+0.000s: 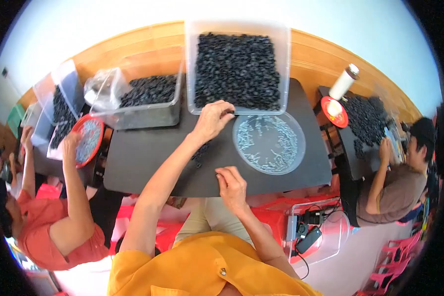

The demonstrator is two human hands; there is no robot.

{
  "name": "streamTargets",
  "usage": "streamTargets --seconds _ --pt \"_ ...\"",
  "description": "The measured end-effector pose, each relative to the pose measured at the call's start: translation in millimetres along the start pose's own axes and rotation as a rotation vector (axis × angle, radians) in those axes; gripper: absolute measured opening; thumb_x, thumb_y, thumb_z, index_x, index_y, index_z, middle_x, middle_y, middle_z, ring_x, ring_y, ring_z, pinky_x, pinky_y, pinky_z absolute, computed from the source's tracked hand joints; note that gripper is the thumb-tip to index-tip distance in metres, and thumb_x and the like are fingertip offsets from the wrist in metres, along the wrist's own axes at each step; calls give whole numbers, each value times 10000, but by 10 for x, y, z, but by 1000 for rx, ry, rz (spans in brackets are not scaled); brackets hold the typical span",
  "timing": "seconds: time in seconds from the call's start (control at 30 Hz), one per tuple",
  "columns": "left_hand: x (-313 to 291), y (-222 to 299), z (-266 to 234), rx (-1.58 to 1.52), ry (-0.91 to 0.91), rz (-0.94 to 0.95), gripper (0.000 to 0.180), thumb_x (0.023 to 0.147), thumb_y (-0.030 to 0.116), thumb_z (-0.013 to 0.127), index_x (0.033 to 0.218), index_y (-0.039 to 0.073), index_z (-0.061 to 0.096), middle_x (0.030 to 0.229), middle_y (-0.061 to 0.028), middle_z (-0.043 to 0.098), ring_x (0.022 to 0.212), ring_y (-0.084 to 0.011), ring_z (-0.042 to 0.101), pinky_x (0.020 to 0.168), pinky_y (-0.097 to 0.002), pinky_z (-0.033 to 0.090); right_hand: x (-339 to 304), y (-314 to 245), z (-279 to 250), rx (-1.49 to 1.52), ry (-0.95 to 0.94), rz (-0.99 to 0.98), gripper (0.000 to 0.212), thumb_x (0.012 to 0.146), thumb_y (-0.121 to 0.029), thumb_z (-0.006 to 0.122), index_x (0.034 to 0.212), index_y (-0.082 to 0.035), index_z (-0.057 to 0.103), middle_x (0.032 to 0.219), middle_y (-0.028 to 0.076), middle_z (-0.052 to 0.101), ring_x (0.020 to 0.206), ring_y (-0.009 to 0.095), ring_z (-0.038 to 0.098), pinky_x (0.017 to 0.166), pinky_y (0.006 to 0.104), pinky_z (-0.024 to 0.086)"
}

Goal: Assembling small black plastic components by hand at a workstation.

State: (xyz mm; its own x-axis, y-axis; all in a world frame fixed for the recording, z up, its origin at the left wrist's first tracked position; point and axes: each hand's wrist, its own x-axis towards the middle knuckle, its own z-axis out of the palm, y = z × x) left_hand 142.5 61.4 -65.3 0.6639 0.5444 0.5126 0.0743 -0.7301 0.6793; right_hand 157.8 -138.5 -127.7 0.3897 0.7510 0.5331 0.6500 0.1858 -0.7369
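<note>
My left hand [213, 120] is at the front rim of a clear plastic bin [287, 74], which is heaped with small black pieces [237, 71]. Its thumb and fingers are pinched together on a small black piece [231, 112]. Lower down, by the table's near edge, my right hand [233, 187] has its fingers curled closed; whatever they hold, if anything, is too small to make out. A round clear lid-like tray [270, 170] lies right of my left hand, with many tiny pale-blue bits [245, 143] spread on it. Several loose black pieces [200, 155] lie under my left forearm.
A second clear box [148, 118] of black pieces stands left on the dark table [143, 153]. Beside it, a person in red works over a red tray [101, 133]. At the right table, another person sits near a black heap [365, 118] and a white bottle [344, 81].
</note>
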Motion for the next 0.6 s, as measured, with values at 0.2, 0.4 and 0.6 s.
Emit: streamTargets --seconds 0.2,0.4,0.6 --pt "-1048 273 22 -522 16 -295 159 767 37 676 925 25 658 787 -29 575 717 -77 536 648 -224 438 -12 86 -150 73 -3 137 130 786 64 583 884 -6 633 854 110 576 751 230 599 645 315 489" --pt "-1693 226 79 -636 160 -424 221 775 -12 663 989 39 676 822 17 562 715 -37 506 650 -188 421 144 -36 -147 655 -5 530 153 796 88 604 942 45 617 878 64 576 748 106 590 661 222 513" --pt "-1677 280 97 -785 145 -574 162 796 -40 650 943 23 632 839 9 629 749 -40 576 684 -191 470 210 14 -227 542 -93 333 144 782 110 595 906 47 634 885 68 588 768 128 603 682 227 509"
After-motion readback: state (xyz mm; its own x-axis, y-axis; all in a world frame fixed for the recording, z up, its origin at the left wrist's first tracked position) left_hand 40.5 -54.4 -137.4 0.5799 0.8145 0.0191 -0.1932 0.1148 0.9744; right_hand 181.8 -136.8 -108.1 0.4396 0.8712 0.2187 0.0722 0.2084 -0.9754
